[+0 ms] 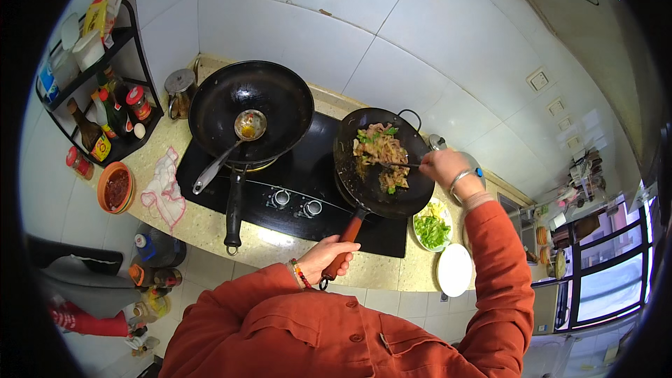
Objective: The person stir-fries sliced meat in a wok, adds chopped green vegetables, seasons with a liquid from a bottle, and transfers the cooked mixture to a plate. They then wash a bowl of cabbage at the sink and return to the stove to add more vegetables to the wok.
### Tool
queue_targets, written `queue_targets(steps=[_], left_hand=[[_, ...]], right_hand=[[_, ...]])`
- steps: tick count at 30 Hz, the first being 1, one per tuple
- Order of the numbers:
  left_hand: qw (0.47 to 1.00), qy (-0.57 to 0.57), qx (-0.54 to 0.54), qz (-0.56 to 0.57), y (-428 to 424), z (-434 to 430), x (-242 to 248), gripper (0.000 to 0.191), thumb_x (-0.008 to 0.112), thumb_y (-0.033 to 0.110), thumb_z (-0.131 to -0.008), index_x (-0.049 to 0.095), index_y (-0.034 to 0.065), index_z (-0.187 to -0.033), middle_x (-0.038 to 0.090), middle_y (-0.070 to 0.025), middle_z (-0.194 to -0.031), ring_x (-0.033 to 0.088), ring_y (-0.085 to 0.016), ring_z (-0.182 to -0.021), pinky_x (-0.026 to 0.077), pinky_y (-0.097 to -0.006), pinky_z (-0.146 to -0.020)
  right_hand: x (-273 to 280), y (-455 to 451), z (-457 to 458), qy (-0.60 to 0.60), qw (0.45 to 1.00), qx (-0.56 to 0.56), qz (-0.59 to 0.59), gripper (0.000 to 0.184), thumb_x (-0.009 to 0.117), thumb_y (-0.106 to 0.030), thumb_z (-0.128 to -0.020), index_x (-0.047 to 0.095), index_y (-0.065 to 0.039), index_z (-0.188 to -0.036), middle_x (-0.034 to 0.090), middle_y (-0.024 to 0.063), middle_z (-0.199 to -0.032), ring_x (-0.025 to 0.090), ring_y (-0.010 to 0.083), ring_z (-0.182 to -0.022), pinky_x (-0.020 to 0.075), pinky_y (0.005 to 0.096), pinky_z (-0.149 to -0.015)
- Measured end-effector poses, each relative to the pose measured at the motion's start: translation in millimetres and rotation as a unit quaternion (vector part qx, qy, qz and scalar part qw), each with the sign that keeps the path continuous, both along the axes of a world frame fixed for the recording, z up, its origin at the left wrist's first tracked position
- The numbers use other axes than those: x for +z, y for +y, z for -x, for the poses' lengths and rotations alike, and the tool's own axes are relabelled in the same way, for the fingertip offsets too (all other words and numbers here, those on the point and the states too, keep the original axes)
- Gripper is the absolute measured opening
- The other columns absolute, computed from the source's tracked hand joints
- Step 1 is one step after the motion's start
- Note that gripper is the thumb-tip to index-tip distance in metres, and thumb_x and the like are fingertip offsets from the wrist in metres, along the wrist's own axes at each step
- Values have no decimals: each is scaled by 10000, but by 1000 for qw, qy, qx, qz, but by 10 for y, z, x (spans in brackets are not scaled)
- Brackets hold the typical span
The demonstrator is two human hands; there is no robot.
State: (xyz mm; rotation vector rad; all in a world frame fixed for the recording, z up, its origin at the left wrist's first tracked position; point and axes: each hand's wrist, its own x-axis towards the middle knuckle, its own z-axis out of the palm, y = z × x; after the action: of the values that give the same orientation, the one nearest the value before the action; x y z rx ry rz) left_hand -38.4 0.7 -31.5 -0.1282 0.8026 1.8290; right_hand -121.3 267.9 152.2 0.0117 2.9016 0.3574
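My left hand is closed around the reddish wooden handle of a black wok over the right burner. In the wok lie sliced meat and green pepper pieces. My right hand grips a thin dark utensil, whose far end reaches into the food; its exact kind cannot be told. To the left, a larger black wok rests on the other burner with a metal ladle lying in it. A plate of chopped green vegetables and an empty white oval plate stand right of the cooktop.
Left of the black cooktop lie a white cloth with pink edging and an orange bowl of dark red food. Behind them stand a black rack with bottles and jars, and a metal-lidded container. Large bottles stand below the counter.
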Motion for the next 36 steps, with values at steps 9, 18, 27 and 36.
queue_targets(steps=[9,18,27,36], left_hand=[[1000,-4,12,-3,-21,8,-26,210,704,187,-919,517,93,-932,554,11,-745,527,-80,-566,425,-235,-455],[1000,5,-1,7,-25,33,1,234,723,202,-907,522,92,-955,552,7,-734,513,-86,-533,420,-233,-440],[999,-31,9,-7,-33,31,-50,228,675,258,-945,550,81,-1017,558,-11,-747,535,-111,-573,415,-252,-460],[999,-36,-8,-1,-28,61,-127,355,627,359,-975,562,40,-1117,549,-31,-763,530,-128,-591,413,-260,-480]], right_hand=[[565,74,-228,-180,978,59,-84,237,644,-322,-839,775,-190,-986,746,99,-906,716,283,-878,559,426,-779],[-340,102,-235,65,977,58,-195,175,536,-151,-912,702,-149,-967,710,145,-837,722,313,-809,562,430,-652],[45,788,-274,-18,981,-46,-189,185,617,-269,-857,710,-195,-999,727,95,-950,710,301,-858,559,435,-713],[-481,634,130,131,988,59,-57,232,615,-378,-910,659,-155,-956,699,101,-855,687,328,-825,539,472,-672]])
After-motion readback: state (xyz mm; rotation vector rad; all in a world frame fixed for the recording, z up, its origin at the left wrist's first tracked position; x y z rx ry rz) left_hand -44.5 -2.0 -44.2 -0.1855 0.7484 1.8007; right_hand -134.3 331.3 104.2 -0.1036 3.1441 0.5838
